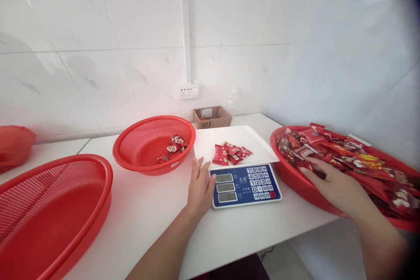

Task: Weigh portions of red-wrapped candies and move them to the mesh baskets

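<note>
My left hand (199, 188) rests at the left edge of a digital scale (246, 203), its fingers apart and the thumb near the small displays. On the scale's white pan (259, 138) lie several red snack packets (231, 154). Over at the right, my right hand (334, 186) reaches into a red basket (297, 188) heaped with red packets (341, 148). Thumb and fingers close around a dark red packet (315, 171) near the basket's left rim, partly hidden by the hand.
Behind the scale's left side stands a red mesh basket (131, 140) with a few wrapped pieces (175, 144). Another red basket (101, 214) is at the near left. A cardboard box (223, 121) stands by the wall, below a socket (188, 91). A red bag (15, 144) sits far left.
</note>
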`<state>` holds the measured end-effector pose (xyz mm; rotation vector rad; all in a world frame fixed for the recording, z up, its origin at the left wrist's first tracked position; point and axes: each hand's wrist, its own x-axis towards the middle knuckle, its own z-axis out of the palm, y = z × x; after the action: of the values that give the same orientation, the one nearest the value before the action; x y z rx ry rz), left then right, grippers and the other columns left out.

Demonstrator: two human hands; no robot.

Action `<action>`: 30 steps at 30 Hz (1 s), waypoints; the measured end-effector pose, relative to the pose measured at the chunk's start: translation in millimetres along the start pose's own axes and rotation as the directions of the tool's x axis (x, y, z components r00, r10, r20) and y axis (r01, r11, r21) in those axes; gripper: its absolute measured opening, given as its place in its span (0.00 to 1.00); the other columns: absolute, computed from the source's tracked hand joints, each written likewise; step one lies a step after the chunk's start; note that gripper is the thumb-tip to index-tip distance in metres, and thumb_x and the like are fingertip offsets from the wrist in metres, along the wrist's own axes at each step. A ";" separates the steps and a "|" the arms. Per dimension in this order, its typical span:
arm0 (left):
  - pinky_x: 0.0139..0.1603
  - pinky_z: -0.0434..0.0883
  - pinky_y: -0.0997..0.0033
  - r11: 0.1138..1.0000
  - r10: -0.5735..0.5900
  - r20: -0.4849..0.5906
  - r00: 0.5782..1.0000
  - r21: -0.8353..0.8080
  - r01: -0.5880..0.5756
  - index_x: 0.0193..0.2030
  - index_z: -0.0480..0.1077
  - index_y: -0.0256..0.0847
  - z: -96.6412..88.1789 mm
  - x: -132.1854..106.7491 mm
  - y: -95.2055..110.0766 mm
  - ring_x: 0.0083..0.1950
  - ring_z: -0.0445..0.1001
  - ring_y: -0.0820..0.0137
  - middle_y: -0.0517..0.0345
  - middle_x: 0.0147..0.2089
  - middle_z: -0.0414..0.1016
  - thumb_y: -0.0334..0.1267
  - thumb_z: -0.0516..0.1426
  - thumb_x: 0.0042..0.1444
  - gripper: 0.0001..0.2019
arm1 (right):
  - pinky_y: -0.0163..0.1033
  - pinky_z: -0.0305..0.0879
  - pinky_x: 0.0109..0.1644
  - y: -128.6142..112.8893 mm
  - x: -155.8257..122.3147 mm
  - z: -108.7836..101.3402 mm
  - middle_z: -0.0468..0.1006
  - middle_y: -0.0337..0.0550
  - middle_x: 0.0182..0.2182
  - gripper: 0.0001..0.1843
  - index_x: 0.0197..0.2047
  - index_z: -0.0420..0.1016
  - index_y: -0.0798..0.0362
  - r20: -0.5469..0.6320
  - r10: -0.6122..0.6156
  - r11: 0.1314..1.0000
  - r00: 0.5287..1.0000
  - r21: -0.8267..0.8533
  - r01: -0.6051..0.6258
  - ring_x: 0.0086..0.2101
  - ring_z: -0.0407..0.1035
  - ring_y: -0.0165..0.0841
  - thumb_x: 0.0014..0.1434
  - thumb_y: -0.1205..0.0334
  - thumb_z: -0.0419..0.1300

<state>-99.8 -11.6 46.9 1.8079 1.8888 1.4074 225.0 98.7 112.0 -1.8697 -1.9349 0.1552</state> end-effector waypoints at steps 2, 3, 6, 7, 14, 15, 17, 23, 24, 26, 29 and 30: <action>0.67 0.54 0.47 1.000 0.004 -0.013 1.000 0.007 -0.004 0.61 0.59 0.43 0.7 -0.3 0.0 0.73 0.40 0.57 0.48 0.70 0.49 0.40 0.47 0.66 0.18 | 0.45 0.65 0.42 -1.0 -1.4 0.4 0.77 0.54 0.47 0.32 0.57 0.69 0.52 -0.050 -0.058 0.998 0.997 -0.023 0.057 0.39 0.73 0.44 0.56 0.43 0.50; 0.67 0.54 0.46 1.000 0.008 -0.020 1.000 0.011 -0.007 0.62 0.59 0.43 1.0 -0.5 0.2 0.72 0.40 0.56 0.48 0.71 0.48 0.40 0.48 0.66 0.19 | 0.45 0.64 0.44 -1.4 -2.3 0.9 0.77 0.54 0.47 0.31 0.56 0.70 0.54 -0.094 -0.100 0.994 0.990 -0.043 0.097 0.41 0.72 0.44 0.57 0.43 0.49; 0.66 0.55 0.45 0.999 0.022 -0.047 0.999 0.032 -0.020 0.63 0.58 0.43 1.5 -0.7 1.2 0.72 0.39 0.55 0.47 0.72 0.44 0.40 0.48 0.66 0.20 | 0.46 0.63 0.49 -2.4 -5.4 2.9 0.77 0.55 0.46 0.29 0.52 0.72 0.57 -0.251 -0.236 0.970 0.939 -0.122 0.211 0.45 0.71 0.45 0.58 0.46 0.46; 0.66 0.55 0.45 0.999 0.029 -0.058 0.998 0.038 -0.026 0.63 0.58 0.43 1.4 -0.7 1.5 0.72 0.39 0.55 0.46 0.72 0.43 0.40 0.48 0.66 0.20 | 0.46 0.62 0.50 -2.6 -6.6 3.5 0.77 0.55 0.45 0.29 0.51 0.72 0.58 -0.292 -0.270 0.960 0.917 -0.148 0.236 0.46 0.70 0.45 0.59 0.46 0.45; 0.67 0.53 0.44 0.998 0.050 -0.092 0.994 0.048 -0.046 0.63 0.57 0.42 0.6 -0.5 -2.3 0.72 0.40 0.56 0.45 0.71 0.44 0.41 0.47 0.66 0.20 | 0.47 0.64 0.45 -4.1 -11.2 5.4 0.79 0.55 0.41 0.29 0.47 0.73 0.58 -0.348 -0.367 0.921 0.863 -0.265 0.284 0.42 0.72 0.45 0.61 0.45 0.42; 0.67 0.53 0.44 0.998 0.043 -0.095 0.995 0.043 -0.039 0.62 0.58 0.42 0.8 -0.5 -3.1 0.72 0.41 0.56 0.45 0.71 0.45 0.41 0.47 0.66 0.19 | 0.47 0.64 0.45 -4.8 -11.9 5.3 0.79 0.55 0.40 0.29 0.47 0.73 0.57 -0.358 -0.381 0.916 0.853 -0.271 0.295 0.41 0.72 0.45 0.61 0.46 0.41; 0.67 0.53 0.45 1.000 0.022 -0.105 0.994 0.019 -0.021 0.62 0.58 0.42 0.8 -0.3 -4.1 0.72 0.42 0.57 0.46 0.71 0.46 0.41 0.47 0.66 0.19 | 0.47 0.64 0.47 -7.5 -15.5 4.5 0.79 0.55 0.39 0.28 0.45 0.74 0.58 -0.376 -0.413 0.906 0.829 -0.264 0.332 0.41 0.72 0.45 0.61 0.47 0.42; 0.68 0.52 0.51 0.985 -0.096 -0.147 0.985 -0.158 0.073 0.63 0.56 0.42 -10.1 5.1 -1.2 0.71 0.49 0.62 0.45 0.69 0.52 0.44 0.46 0.66 0.21 | 0.42 0.68 0.49 -21.3 -51.4 15.8 0.79 0.50 0.35 0.13 0.40 0.74 0.54 -0.624 -0.301 0.906 0.722 0.050 0.421 0.38 0.73 0.37 0.61 0.57 0.51; 0.68 0.52 0.51 0.978 -0.128 -0.152 0.980 -0.185 0.099 0.64 0.55 0.42 -13.4 6.9 -0.4 0.70 0.49 0.62 0.45 0.69 0.53 0.45 0.46 0.66 0.22 | 0.41 0.69 0.46 -22.5 -58.1 23.3 0.79 0.49 0.33 0.11 0.40 0.74 0.53 -0.627 -0.319 0.885 0.711 0.071 0.460 0.36 0.74 0.36 0.61 0.60 0.52; 0.68 0.52 0.51 0.957 -0.213 -0.163 0.963 -0.233 0.172 0.65 0.53 0.42 -21.0 11.3 0.5 0.71 0.49 0.62 0.45 0.69 0.52 0.47 0.46 0.66 0.24 | 0.41 0.70 0.42 -23.1 -66.9 43.1 0.79 0.47 0.31 0.09 0.39 0.73 0.53 -0.567 -0.454 0.802 0.688 0.078 0.593 0.33 0.74 0.36 0.60 0.61 0.53; 0.67 0.55 0.53 0.916 -0.337 -0.171 0.926 -0.285 0.281 0.67 0.50 0.42 -34.0 17.5 -1.2 0.70 0.50 0.61 0.45 0.70 0.51 0.49 0.47 0.65 0.26 | 0.44 0.71 0.43 -21.5 -66.1 76.4 0.79 0.48 0.38 0.13 0.44 0.72 0.53 -0.458 -0.480 0.784 0.748 0.159 0.600 0.38 0.74 0.38 0.61 0.57 0.53; 0.66 0.57 0.54 0.909 -0.360 -0.166 0.918 -0.282 0.306 0.67 0.49 0.43 -39.0 18.9 -2.8 0.70 0.51 0.60 0.46 0.70 0.52 0.49 0.47 0.65 0.27 | 0.46 0.71 0.45 -20.7 -63.2 86.0 0.78 0.50 0.42 0.16 0.48 0.70 0.54 -0.425 -0.458 0.794 0.781 0.200 0.574 0.42 0.73 0.40 0.61 0.54 0.52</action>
<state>-133.0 -14.2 74.8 1.1876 1.8988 1.6714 171.9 54.7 28.0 -1.0090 -1.9464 -0.0454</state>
